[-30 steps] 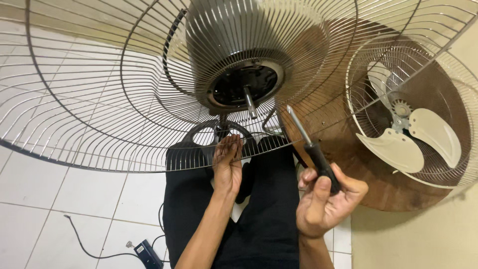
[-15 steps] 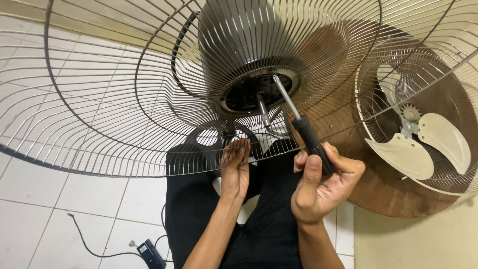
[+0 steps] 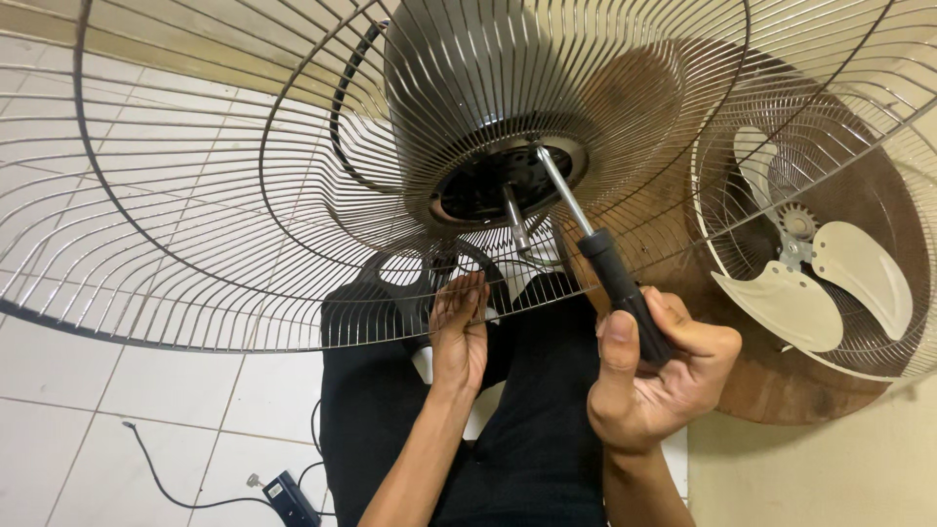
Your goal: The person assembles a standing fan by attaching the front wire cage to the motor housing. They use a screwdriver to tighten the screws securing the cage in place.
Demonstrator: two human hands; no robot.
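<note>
Screwdriver [image 3: 595,249], clenched in your right hand [image 3: 654,376], tip at the motor housing [image 3: 508,181] inside the wire fan guard [image 3: 195,224]. At 9 o'clock, your left hand [image 3: 459,332] fingers grasp the guard's rim.

I observe a floor of pale square tiles [image 3: 146,390] with thin grey grout lines, evenly lit and without hard shadows. A black cable [image 3: 171,483] trails across the tiles to a small black plug block [image 3: 293,498] near the lower edge, with a second thin lead looping just beside it. At right I note a round brown wooden board [image 3: 781,390] resting against a plain cream surface [image 3: 830,468], and in front of the board stands a second, smaller wire fan [image 3: 820,263] with cream blades inside its guard.
</note>
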